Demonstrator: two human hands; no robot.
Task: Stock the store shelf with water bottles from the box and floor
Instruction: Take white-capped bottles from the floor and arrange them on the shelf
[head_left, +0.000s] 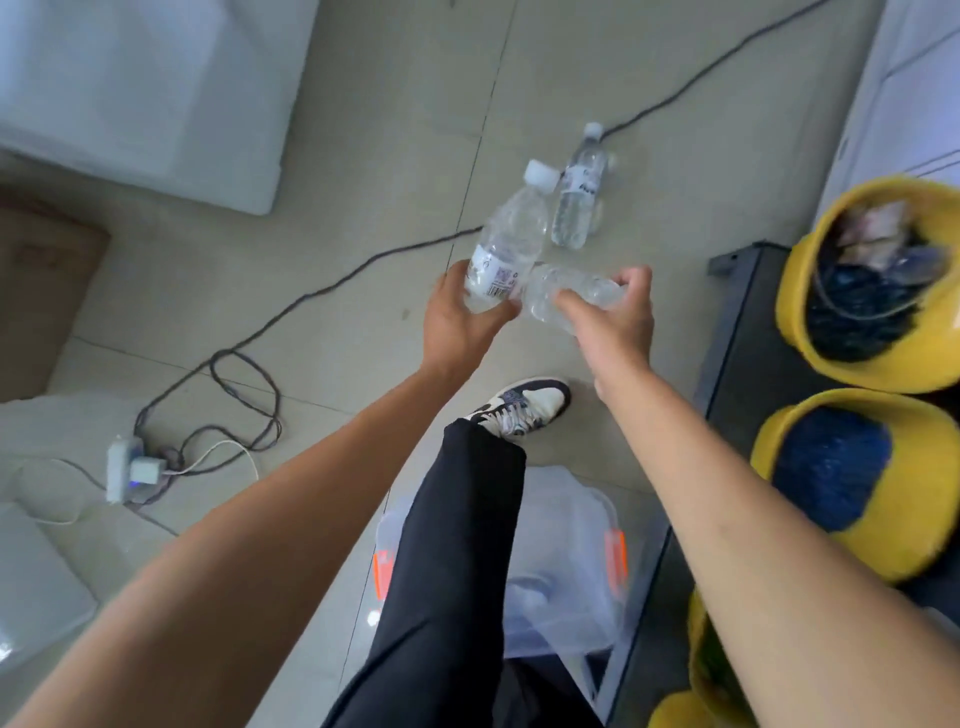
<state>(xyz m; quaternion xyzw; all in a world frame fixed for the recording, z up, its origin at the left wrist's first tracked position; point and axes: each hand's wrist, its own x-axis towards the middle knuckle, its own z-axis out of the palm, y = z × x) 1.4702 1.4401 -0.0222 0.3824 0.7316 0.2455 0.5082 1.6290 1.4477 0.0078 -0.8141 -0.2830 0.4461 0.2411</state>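
My left hand (457, 322) grips the lower end of a clear water bottle (511, 234) with a white cap, tilted up and away from me. My right hand (613, 317) grips a second clear bottle (563, 293) that lies crosswise, its end touching the first bottle. A third bottle (579, 189) with a white label stands on the tiled floor just beyond both hands. A clear plastic box (563, 556) with orange latches sits on the floor by my leg, partly hidden by my trousers.
A dark cable (332, 280) runs across the floor to a power strip (127, 467) at the left. Yellow hard hats (872, 280) rest on a dark low shelf (737, 332) at the right. A cardboard box (41, 291) and white appliances stand left.
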